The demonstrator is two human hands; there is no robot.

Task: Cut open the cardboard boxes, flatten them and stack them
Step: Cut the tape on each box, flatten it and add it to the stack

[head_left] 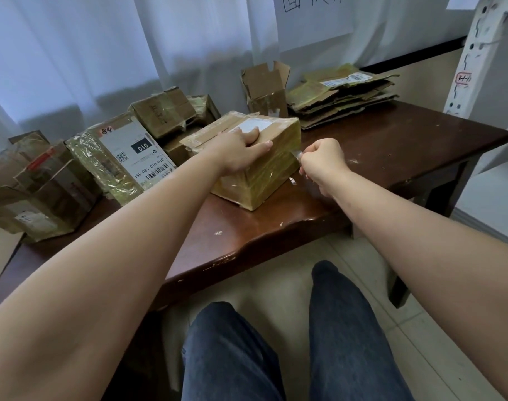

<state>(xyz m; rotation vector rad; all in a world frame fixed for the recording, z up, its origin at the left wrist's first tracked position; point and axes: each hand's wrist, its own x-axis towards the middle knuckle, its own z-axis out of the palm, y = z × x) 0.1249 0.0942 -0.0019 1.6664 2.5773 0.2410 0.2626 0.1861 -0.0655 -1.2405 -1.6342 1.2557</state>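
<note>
**On the table, a taped box under the blade**

Under the left hand [241, 149], which presses down with fingers spread over the top edge, sits the box [255, 163], still whole and wrapped in yellowish tape. Just right of it, the right hand [322, 163] is curled tight round a small knife [295, 154], whose blade tip meets the box's near right corner. The step in hand looks like the first cut on this box: slitting the tape along that edge. The next move probably calls for a steady draw along the seam, with the left hand holding the box firm and its fingers clear of the blade's path.

Beyond the right hand lies the stack [342, 94] of flattened cardboard, with an opened carton [266, 88] just left of it. Left of the left hand wait more sealed boxes [73, 175]. One carries a label [140, 157] reading "010" and "010-010 L30-551". A white tag [462, 79] far right seems to read "31-1"; the wall sheet's writing is cut off.
</note>
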